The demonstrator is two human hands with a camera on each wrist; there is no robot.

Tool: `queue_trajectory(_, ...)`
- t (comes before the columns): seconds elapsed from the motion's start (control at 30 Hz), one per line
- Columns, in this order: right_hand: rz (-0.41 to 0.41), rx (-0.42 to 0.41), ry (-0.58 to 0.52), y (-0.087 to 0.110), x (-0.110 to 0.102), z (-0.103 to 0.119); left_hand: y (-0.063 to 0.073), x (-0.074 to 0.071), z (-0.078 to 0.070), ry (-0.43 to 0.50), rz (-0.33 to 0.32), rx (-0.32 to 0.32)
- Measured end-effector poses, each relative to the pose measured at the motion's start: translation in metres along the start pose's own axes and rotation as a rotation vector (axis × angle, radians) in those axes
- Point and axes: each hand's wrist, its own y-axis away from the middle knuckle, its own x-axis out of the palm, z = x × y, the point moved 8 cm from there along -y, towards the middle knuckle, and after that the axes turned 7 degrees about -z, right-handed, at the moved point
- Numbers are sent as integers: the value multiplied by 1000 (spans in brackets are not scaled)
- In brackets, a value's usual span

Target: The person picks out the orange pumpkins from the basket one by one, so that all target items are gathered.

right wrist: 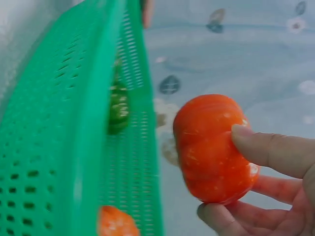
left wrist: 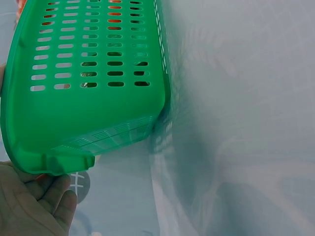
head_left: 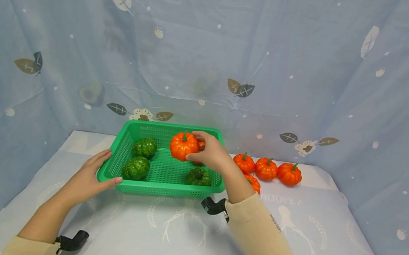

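Observation:
In the head view, my right hand (head_left: pixel 207 151) grips a small orange pumpkin (head_left: pixel 184 145) by its side, above the green basket (head_left: pixel 165 189). The right wrist view shows the thumb on one side of the pumpkin (right wrist: pixel 211 147) and fingers on the other. My left hand (head_left: pixel 91 177) rests at the basket's front left corner, thumb on the front rim and fingers extended along the left side. Inside the basket, two green pumpkins (head_left: pixel 136 167) lie at the left and one green pumpkin (head_left: pixel 199 176) at the front right. Another orange pumpkin (head_left: pixel 202 145) is partly hidden behind my right hand.
Several orange pumpkins stand on the table right of the basket: three in a row, including the rightmost pumpkin (head_left: pixel 289 174), and one nearer pumpkin (head_left: pixel 253 183) partly behind my right forearm. A patterned blue curtain (head_left: pixel 198 57) hangs behind and beside the white table (head_left: pixel 143 240).

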Motion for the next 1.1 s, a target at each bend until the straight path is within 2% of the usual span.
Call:
queue_trajectory(0.23, 26, -16, -9, 34, -33, -8, 1, 0, -2, 5, 2, -4)
queue_trajectory(0.47, -28, -17, 32, 64, -70, -31, 1, 0, -3, 1, 4, -4)
queue_trajectory(0.83, -116, 35, 92, 102, -129, -75, 1, -1, -2, 1, 1, -8)
queue_trajectory(1.1, -151, 81, 120, 121, -154, -115, 0, 1, 1, -5, 2, -4)
